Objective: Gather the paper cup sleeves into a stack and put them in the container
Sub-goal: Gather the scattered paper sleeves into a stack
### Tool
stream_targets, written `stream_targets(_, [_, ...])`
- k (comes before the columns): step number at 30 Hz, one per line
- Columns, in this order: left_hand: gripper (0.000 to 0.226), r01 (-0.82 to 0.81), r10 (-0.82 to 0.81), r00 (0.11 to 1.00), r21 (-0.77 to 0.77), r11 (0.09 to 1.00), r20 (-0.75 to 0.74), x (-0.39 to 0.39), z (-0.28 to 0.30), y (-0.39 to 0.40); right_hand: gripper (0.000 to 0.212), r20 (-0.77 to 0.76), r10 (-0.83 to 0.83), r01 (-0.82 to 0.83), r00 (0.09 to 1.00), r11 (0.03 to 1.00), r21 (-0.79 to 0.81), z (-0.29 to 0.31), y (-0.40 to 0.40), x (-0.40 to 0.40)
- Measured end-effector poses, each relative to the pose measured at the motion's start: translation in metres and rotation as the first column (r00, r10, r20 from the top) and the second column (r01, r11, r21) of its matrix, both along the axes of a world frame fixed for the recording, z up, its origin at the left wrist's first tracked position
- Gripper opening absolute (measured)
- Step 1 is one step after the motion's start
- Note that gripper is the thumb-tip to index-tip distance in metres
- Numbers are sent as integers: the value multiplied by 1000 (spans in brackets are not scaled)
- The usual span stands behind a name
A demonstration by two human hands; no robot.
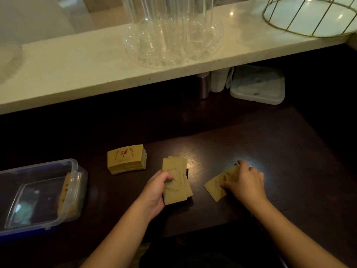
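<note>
Fingers (229, 185) of right hand (246, 181) curled narrow, pressing down on loose sleeve (214, 187) flat on dark table (270, 144); whether pinched or only pressed, cannot tell. Left hand (154, 190) wrapped around held bundle (176, 180), thumb across printed face, other fingers behind and hidden. Bundle not squared: top edges fanned, some sleeves out past others. Neat stack (126, 159) resting on table behind left hand, apart from both hands. Container (74, 167) at far left, open, with some sleeves (70, 198) already inside, leaning against right wall. Likely risks from here: thin flat sleeve hard to lift from smooth table, so probably sliding away under fingertips instead of coming up; better dragged to table edge or lifted by one corner. Fanned bundle held only from one side, so possibly slipping or spilling when new sleeve pushed in, especially if grip loosened to receive it. Uneven edges perhaps catching on container rim later, or knocking over leaning sleeves inside. Dim light also making edges difficult to judge. Squaring of bundle against table before transfer seems wise.
</note>
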State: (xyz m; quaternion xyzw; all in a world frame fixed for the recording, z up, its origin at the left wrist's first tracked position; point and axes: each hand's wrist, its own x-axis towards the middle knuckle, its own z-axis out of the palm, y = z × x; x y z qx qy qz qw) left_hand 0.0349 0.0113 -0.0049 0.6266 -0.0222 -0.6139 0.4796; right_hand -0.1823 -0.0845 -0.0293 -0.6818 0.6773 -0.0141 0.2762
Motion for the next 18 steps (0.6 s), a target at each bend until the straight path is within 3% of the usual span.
stream_targets(2, [28, 4, -4, 1000, 9, 1000, -2, 1, 1, 1, 50, 273, -73, 90, 959, 995, -52, 7, -3, -4])
stream_targets(4, [30, 15, -15, 1000, 13, 1000, -7, 0, 3, 3, 15, 642, -205, 185, 739, 978, 99, 23, -6, -6])
stream_targets(6, [36, 20, -20, 1000, 6, 1000, -24, -1, 6, 4, 11, 817, -299, 52, 492, 947, 316, 43, -10, -3])
stream_targets(7, [42, 29, -29, 999, -2, 1000, -38, -1, 7, 5, 16, 840, -300, -64, 452, 928, 366, 53, -11, 2])
stream_targets(10, [52, 92, -95, 991, -46, 995, -88, 0, 11, 7, 23, 830, -123, -298, 544, 897, 328, 72, -10, 32])
stream_targets(14, [48, 142, -156, 976, -101, 985, -151, 10, 16, 21, 15, 743, 116, -385, 659, 901, 200, 76, -3, 83])
stream_targets(18, [31, 170, -194, 973, -182, 969, -126, 26, 14, 42, 19, 509, 398, -452, 763, 892, -20, 66, 10, 124])
